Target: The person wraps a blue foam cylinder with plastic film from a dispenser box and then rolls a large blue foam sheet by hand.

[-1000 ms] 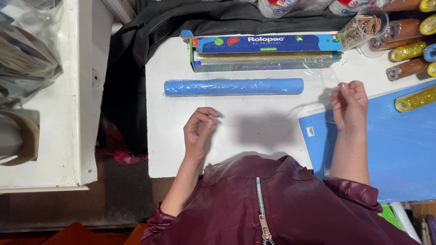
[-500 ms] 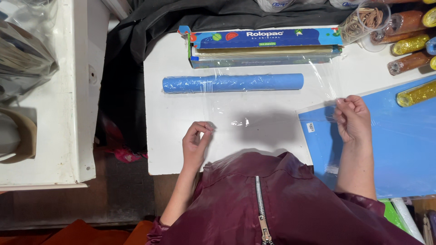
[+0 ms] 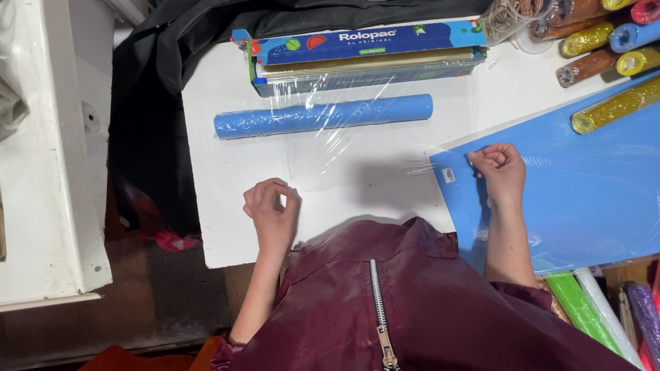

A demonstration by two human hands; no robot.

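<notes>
Between the hands, the cling film point(image 3: 344, 148) is thin clear plastic, glossy and creased. Beyond them, the blue roll point(image 3: 323, 115) looks matt and finely textured, and the box point(image 3: 364, 51) is printed cardboard. The tabletop point(image 3: 227, 192) is smooth matt white. Under the right hand point(image 3: 500, 172), the blue sheet point(image 3: 591, 185) shows a soft sheen.

left hand point(image 3: 271, 209): fingers curled, pinching | right hand point(image 3: 500, 168): curled, pinching, palm down
</notes>
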